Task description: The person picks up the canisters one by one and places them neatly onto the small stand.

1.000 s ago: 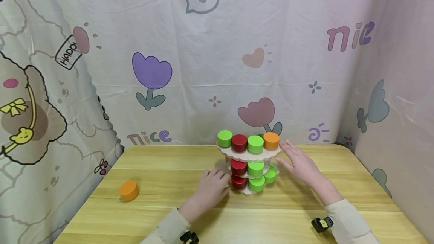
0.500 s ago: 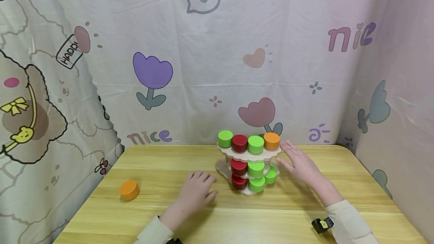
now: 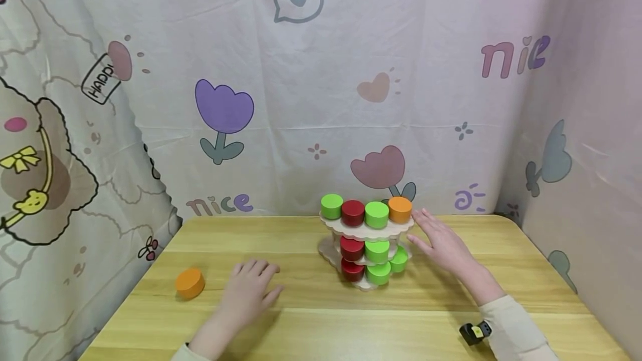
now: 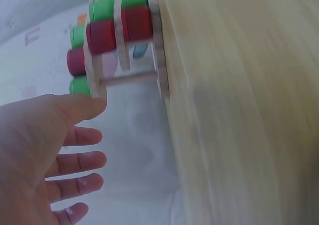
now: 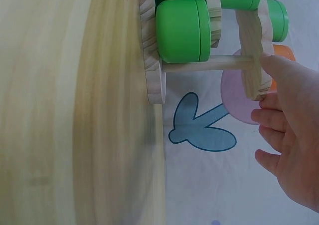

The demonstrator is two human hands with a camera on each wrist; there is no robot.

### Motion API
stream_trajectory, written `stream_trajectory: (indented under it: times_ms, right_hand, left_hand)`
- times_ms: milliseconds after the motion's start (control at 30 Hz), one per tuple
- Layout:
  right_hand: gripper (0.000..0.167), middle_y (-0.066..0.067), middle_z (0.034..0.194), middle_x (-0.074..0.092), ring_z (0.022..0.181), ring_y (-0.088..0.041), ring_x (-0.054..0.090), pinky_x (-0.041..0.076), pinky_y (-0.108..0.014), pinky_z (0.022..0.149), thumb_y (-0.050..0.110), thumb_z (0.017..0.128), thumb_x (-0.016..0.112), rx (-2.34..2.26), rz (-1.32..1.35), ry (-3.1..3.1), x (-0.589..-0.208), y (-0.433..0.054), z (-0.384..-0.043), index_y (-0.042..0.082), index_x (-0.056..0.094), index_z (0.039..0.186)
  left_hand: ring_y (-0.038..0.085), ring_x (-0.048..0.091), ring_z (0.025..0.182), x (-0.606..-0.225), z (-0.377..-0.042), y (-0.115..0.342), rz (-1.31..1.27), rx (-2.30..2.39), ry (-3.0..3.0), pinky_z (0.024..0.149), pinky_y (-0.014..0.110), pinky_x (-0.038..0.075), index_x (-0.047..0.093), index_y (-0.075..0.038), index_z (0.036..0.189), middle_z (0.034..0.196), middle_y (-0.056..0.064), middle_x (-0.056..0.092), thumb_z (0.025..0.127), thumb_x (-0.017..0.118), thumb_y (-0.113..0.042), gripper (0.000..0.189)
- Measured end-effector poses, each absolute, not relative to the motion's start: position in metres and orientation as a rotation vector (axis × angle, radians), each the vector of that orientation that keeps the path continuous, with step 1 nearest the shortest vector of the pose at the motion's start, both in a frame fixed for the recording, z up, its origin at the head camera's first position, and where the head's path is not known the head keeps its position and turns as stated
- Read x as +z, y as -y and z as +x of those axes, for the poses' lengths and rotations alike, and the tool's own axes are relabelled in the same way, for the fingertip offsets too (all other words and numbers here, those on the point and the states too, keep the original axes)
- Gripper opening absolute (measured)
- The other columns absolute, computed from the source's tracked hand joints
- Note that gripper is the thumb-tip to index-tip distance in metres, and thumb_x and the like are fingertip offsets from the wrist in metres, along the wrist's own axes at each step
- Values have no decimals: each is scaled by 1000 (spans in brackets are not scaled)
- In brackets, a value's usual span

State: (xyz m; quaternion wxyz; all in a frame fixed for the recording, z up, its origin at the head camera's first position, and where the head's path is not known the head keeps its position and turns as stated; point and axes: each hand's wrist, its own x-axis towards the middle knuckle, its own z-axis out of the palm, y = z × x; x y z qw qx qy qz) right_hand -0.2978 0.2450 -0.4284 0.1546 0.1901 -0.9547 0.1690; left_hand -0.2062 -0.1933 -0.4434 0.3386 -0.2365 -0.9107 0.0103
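Note:
A pale wooden tiered stand (image 3: 328, 252) with scalloped edges carries green (image 3: 377, 214), red (image 3: 353, 213) and orange (image 3: 400, 209) round blocks. Four blocks line its top tier; others sit on the tiers below. My right hand (image 3: 446, 247) lies at the stand's right end, fingers extended; in the right wrist view its thumb (image 5: 279, 68) overlaps the top board's edge. My left hand (image 3: 246, 294) hovers over the table with relaxed, spread fingers, holding nothing. It is between the stand and a loose orange block (image 3: 189, 283) at the table's left.
The light wooden table (image 3: 321, 333) reaches back to a white patterned cloth (image 3: 301, 71), with further cloth along both sides. A black wrist camera (image 3: 475, 333) sits at the right sleeve (image 3: 516, 327).
My left hand has moved away from the stand's left side, leftward toward the loose orange block. My right hand and the stand have stayed in place.

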Motion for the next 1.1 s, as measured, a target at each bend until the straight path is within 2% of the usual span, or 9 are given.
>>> stream_trajectory:
  times_ms: [300,467,1100]
  right_hand:
    - [68,-17,156,31,145,-40,28,23,-56,116,40,97,55,475,550,2737,-426,-243,-297,3,33,150]
    - [68,-18,156,31,145,-41,28,23,-56,116,39,97,55,471,550,2740,-425,-243,-297,2,33,150]
    - [68,-18,156,31,145,-40,27,23,-56,116,41,97,54,470,547,2743,-428,-245,-297,3,33,150]
  left_hand:
    - [22,61,91,-441,-201,227,-502,38,2417,74,37,42,66,-17,102,94,0,66,75,79,-39,37]
    - [25,62,93,-444,-206,241,-478,39,2415,75,41,45,66,-16,101,96,2,68,75,79,-39,37]
    - [36,60,103,-446,-217,298,-292,-60,2613,82,53,43,66,-13,108,109,11,67,81,76,-35,37]
